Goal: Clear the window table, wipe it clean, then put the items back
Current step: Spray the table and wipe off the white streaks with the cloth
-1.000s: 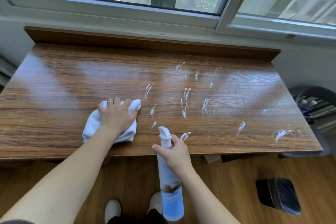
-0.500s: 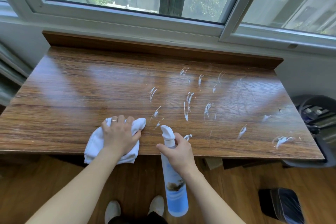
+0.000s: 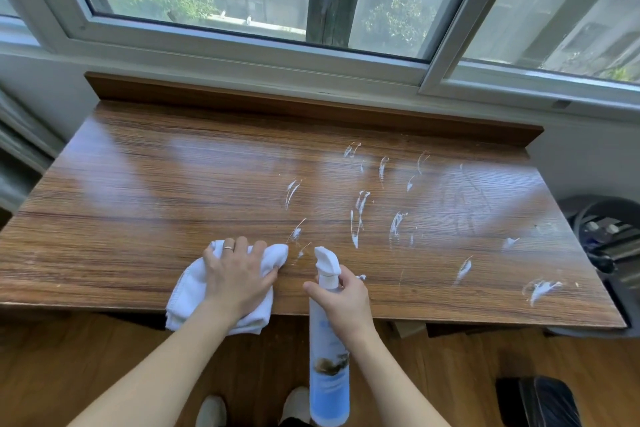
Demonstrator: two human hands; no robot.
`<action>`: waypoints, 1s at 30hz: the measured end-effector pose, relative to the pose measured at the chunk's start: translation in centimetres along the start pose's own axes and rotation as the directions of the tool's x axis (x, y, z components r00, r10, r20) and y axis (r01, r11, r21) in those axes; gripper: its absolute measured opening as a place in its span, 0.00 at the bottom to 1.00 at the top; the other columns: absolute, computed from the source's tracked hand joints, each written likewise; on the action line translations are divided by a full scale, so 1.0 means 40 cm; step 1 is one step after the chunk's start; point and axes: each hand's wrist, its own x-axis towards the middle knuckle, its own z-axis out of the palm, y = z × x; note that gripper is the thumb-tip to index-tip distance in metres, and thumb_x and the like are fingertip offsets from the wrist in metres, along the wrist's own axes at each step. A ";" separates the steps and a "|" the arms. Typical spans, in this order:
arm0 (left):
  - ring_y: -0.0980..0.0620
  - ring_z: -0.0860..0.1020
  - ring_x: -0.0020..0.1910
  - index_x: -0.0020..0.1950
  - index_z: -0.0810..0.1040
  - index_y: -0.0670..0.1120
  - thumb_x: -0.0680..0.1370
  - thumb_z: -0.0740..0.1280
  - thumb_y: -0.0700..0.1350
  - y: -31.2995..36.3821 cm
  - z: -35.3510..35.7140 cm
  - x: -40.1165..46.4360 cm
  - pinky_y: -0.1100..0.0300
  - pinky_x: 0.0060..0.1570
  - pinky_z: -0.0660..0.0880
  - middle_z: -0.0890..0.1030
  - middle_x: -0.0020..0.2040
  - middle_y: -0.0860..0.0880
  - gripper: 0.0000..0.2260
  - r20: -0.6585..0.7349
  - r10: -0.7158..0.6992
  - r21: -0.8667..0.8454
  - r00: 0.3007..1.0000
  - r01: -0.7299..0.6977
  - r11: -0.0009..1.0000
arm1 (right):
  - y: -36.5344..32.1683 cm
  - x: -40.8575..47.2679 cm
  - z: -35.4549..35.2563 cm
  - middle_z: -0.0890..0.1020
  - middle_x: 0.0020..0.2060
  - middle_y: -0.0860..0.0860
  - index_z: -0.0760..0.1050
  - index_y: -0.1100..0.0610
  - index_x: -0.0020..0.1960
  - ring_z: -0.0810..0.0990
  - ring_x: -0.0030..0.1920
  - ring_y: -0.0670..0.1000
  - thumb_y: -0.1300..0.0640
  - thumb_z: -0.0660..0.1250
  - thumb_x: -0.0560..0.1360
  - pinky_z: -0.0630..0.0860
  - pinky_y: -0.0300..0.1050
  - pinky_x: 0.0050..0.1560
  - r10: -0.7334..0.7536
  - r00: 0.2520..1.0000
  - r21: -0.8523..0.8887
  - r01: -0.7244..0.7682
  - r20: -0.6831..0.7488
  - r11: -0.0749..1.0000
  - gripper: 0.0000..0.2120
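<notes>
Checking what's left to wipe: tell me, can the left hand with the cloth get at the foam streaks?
Probably yes: the left hand presses the cloth flat, with bare tabletop between it and the foam streaks; farthest ones look a stretch.

Bare forearms, no sleeves in view. Left hand [image 3: 239,276] wears a thin silver ring [image 3: 228,247] on one finger. Right hand [image 3: 346,302] unadorned. White shoes [image 3: 211,411] below.

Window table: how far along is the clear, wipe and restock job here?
Clearing looks done: the table bears only white foam streaks. Wiping is in hand: the left hand presses a white cloth at the near edge, and the right hand grips the spray bottle. The streaks across the right half remain to wipe; nothing is back yet.
</notes>
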 end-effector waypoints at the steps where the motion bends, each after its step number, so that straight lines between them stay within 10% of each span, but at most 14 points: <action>1: 0.41 0.77 0.42 0.47 0.80 0.48 0.71 0.56 0.61 0.022 0.001 0.003 0.40 0.49 0.67 0.77 0.41 0.45 0.21 0.007 0.017 -0.005 1.000 -0.017 1.000 | -0.002 0.004 0.001 0.82 0.39 0.47 0.79 0.47 0.47 0.79 0.41 0.44 0.50 0.77 0.71 0.75 0.42 0.44 0.000 1.000 -0.005 0.000 0.013 1.000 0.09; 13: 0.43 0.74 0.41 0.47 0.80 0.48 0.73 0.56 0.60 0.087 0.037 0.188 0.44 0.43 0.68 0.76 0.40 0.44 0.19 0.031 0.007 0.064 1.000 -0.009 0.998 | -0.001 0.022 -0.014 0.81 0.39 0.44 0.78 0.45 0.49 0.78 0.41 0.42 0.48 0.75 0.72 0.71 0.35 0.42 0.001 0.998 -0.085 0.004 0.055 0.996 0.09; 20: 0.44 0.71 0.56 0.63 0.73 0.54 0.79 0.57 0.62 0.110 0.017 0.237 0.43 0.56 0.66 0.75 0.56 0.46 0.19 0.213 -0.049 0.092 0.976 0.030 0.995 | 0.018 0.012 -0.044 0.77 0.35 0.44 0.74 0.44 0.44 0.74 0.37 0.41 0.46 0.75 0.71 0.69 0.36 0.40 -0.016 1.000 -0.136 0.019 0.026 0.991 0.10; 30: 0.42 0.76 0.42 0.46 0.80 0.49 0.71 0.58 0.63 0.114 0.007 0.002 0.40 0.50 0.66 0.76 0.40 0.45 0.20 0.009 0.054 0.017 0.998 -0.055 0.998 | -0.012 0.044 -0.044 0.80 0.37 0.44 0.75 0.44 0.42 0.77 0.40 0.44 0.47 0.76 0.71 0.71 0.42 0.42 0.002 0.999 -0.084 0.002 0.041 0.996 0.10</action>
